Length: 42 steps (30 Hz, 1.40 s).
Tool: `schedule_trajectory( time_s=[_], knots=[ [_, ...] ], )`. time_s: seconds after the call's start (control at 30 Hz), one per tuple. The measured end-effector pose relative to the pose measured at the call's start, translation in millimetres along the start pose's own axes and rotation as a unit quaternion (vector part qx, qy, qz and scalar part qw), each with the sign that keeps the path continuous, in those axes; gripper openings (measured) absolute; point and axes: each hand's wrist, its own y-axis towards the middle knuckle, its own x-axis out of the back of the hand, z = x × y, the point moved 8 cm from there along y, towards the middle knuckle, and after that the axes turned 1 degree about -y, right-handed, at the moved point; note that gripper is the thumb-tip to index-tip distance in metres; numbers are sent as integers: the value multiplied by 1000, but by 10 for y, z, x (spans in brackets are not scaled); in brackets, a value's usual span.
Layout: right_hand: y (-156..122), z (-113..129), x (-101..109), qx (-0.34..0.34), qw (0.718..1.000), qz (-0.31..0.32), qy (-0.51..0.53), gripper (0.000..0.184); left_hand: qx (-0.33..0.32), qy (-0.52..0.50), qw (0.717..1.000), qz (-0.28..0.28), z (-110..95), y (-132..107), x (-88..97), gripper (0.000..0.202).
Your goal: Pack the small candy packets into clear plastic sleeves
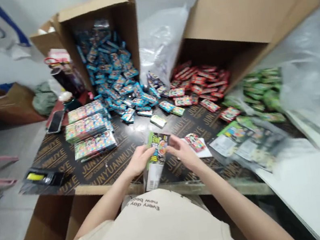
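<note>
Near the table's front edge, my left hand [139,158] and my right hand [181,149] both grip a printed plastic pouch [157,148]. It has a green edge, a dark colourful front and a clear lower part with a white label. My left fingers close on its left side, my right fingers on its upper right edge. Just right of my right hand, a small red packet [195,142] rests on a white sheet [204,150]. A green-and-white packet [158,121] lies beyond the pouch.
Tipped boxes spill blue packets [115,70] and red packets [202,78]. Green packets [261,90] lie to the right, behind flat printed pouches [239,139]. Stacked multi-packs [89,127], a phone [55,122] and a black-and-yellow object [42,177] are on the left.
</note>
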Motion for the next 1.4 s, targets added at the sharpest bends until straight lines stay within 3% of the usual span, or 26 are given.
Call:
schedule_trajectory(
  time_s=[0.1,0.2,0.33,0.4,0.5,0.6,0.7,0.77,0.9,1.07,1.17,1.3,1.4],
  knots=[
    [12,-24,-37,-23,999,3,28,31,-38,132,990,-34,-51,42,47,44],
    [-8,19,-13,-33,997,2,66,32,-34,138,989,-48,-18,99,73,47],
    [-164,-145,-262,-117,970,145,157,57,-11,52,996,-75,99,189,182,47],
    [-264,-291,-345,-155,956,181,170,56,-1,26,996,-84,174,197,235,48],
    [-287,-459,-227,-162,968,113,155,44,48,-5,999,-6,351,141,147,42],
    [-265,-507,-132,-159,973,93,141,49,107,-40,989,93,521,16,-14,47],
    [-214,-455,-51,-123,979,65,148,55,116,-64,983,124,547,-30,-113,45],
    [-197,-419,-40,-97,986,54,128,50,68,-90,990,81,445,22,-98,44],
    [-177,-322,-79,-67,993,44,81,47,-37,-137,987,-68,214,91,51,35],
    [-145,-143,-47,-98,974,-71,191,43,-17,-168,984,-53,146,25,-159,35],
    [-149,-34,-26,-76,969,-131,196,26,8,-257,964,-72,137,-8,-223,38],
    [-160,32,11,-64,973,-133,176,17,95,-285,949,-94,197,29,-174,28],
    [-176,178,149,-4,989,-123,84,15,74,-199,973,-87,67,68,-47,20]
  ],
)
